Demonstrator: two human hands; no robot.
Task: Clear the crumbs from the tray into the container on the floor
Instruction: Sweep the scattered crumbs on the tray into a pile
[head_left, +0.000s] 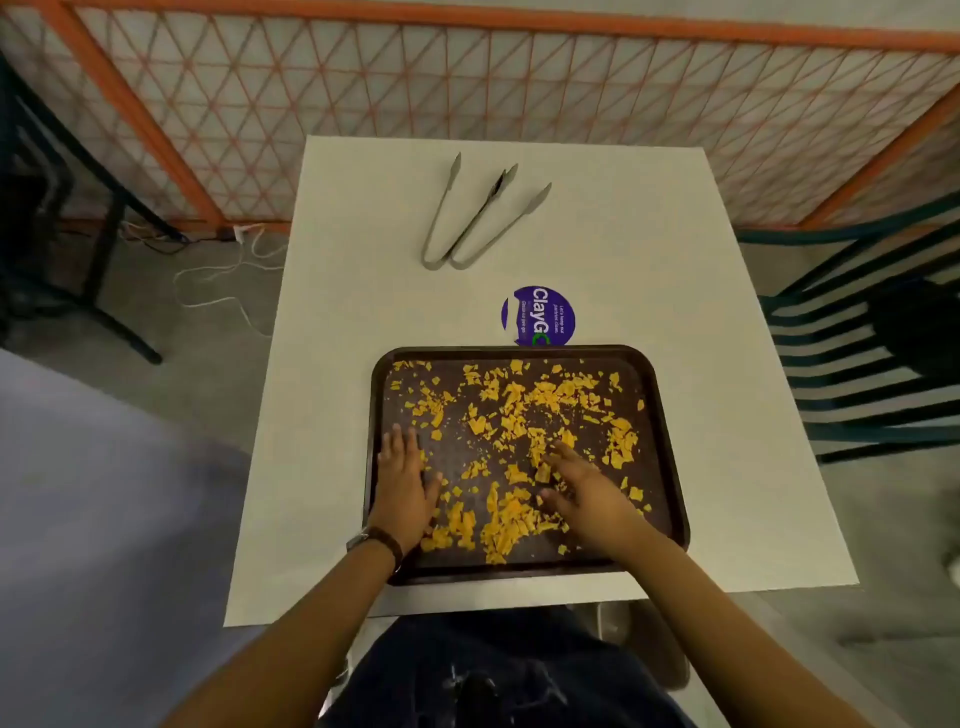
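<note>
A dark brown tray lies on the near half of a white table. Yellow-orange crumbs are scattered over most of the tray, with a thicker heap near its front. My left hand rests flat on the tray's left side, fingers spread and pointing away, a watch on the wrist. My right hand lies over the crumbs in the tray's middle, fingers loosely curved down onto them; I cannot tell whether it pinches any. No container on the floor is in view.
Two pairs of metal tongs lie on the far half of the table. A round purple sticker sits just beyond the tray. A dark green chair stands to the right, an orange mesh barrier behind, cables on the floor at left.
</note>
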